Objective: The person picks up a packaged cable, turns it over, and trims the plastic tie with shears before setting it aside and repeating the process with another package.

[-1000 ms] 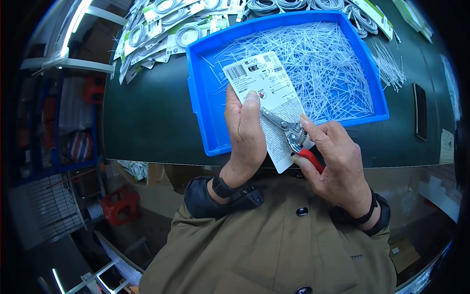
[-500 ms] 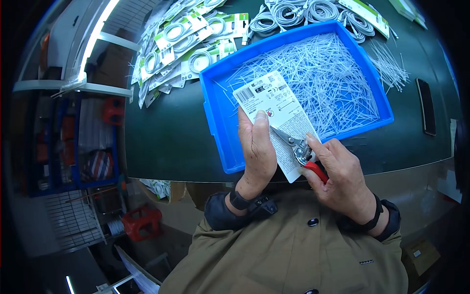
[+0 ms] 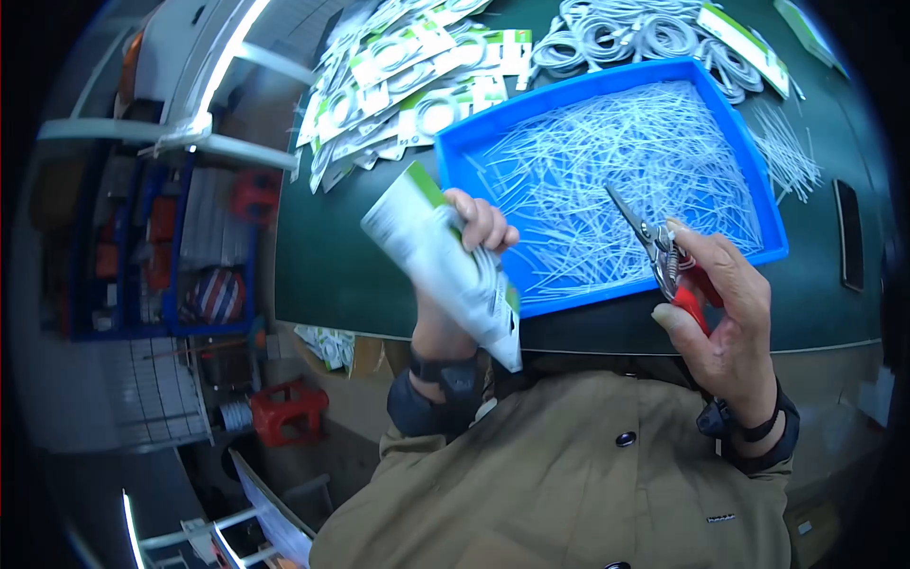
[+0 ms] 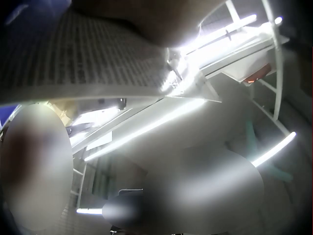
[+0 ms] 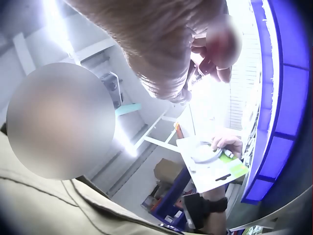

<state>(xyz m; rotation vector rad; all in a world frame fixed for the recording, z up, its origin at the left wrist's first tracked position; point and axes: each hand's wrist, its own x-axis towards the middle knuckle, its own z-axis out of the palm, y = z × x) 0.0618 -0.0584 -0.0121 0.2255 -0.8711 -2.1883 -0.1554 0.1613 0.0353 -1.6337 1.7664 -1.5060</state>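
Observation:
In the head view my left hand (image 3: 479, 223) grips a white and green cable package (image 3: 441, 261), its coiled cable side turned up and blurred. The package lies tilted in front of the left wrist, near the tray's left edge. My right hand (image 3: 735, 318) holds red-handled pliers (image 3: 662, 256), their metal tips pointing up and left over the blue tray (image 3: 611, 305), apart from the package. In the right wrist view the package (image 5: 208, 169) shows its coil and hang hole, with the left hand (image 5: 227, 142) at its upper edge. The left wrist view shows printed card (image 4: 88, 63) close up.
White plastic ties (image 3: 616, 171) fill much of the tray, with more ties (image 3: 785, 156) to its right. Packaged cables (image 3: 393, 90) are piled at the back left, loose grey cable coils (image 3: 607, 38) behind the tray. A phone (image 3: 848, 235) lies at the far right.
The left hand has turned the package over, from printed back to cable side, and moved it left away from the pliers. The right hand has moved right with the pliers. The head view has shifted.

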